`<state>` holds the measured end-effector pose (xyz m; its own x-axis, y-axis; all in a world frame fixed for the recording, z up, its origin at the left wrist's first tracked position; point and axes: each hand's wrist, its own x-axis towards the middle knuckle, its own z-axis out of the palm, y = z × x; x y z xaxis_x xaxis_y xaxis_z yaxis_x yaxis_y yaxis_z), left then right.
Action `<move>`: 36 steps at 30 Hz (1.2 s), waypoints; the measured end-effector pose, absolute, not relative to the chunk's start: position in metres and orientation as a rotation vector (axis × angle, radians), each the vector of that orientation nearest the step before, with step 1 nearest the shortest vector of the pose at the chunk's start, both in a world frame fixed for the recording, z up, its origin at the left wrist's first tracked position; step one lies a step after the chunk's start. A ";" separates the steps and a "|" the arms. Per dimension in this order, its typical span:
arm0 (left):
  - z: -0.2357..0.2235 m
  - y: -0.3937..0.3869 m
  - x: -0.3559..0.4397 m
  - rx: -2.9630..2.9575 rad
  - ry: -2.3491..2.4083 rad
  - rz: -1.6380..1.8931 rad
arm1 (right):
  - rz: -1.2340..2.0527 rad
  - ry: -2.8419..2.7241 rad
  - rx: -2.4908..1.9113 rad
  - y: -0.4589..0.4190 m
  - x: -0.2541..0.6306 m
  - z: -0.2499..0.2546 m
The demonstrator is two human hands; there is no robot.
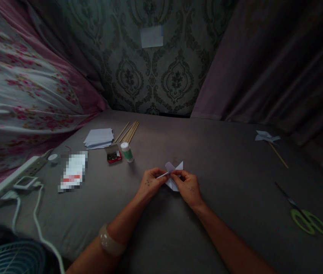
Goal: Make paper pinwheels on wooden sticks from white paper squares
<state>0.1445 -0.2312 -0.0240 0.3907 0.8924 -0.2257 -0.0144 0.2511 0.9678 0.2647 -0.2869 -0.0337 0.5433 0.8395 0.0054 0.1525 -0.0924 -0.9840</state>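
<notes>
Both hands meet at a white paper pinwheel (173, 185) in the middle of the grey cloth surface. My left hand (151, 182) pinches its left side, where a folded paper edge sticks out toward the wrist. From the other side, my right hand (188, 184) is closed on the paper near its centre. Pointed corners of the paper rise above the fingers, and a flat part shows below them. The fingertips cover the centre, so I cannot make out whether a pin is there.
At the left lie a paper stack (98, 137), wooden sticks (130, 132), a small box of metal pins (114, 156), a glue bottle (127, 152) and a power strip (10, 182) with cables. Scissors (304, 213) and a pinwheel on a stick (267, 137) lie at the right.
</notes>
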 end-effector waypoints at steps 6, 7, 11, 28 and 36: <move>-0.026 -0.230 0.146 1.152 0.988 0.761 | 0.702 -0.868 -1.575 -0.285 0.265 -0.036; -0.026 -0.231 0.146 1.155 0.988 0.760 | 0.700 -0.866 -1.575 -0.285 0.265 -0.036; -0.027 -0.231 0.146 1.159 0.996 0.758 | 0.682 -0.875 -1.572 -0.285 0.265 -0.036; -0.025 -0.230 0.145 1.167 1.005 0.756 | 0.689 -0.884 -1.578 -0.282 0.267 -0.040; -0.025 -0.228 0.147 1.143 0.998 0.762 | 0.697 -0.891 -1.560 -0.280 0.269 -0.045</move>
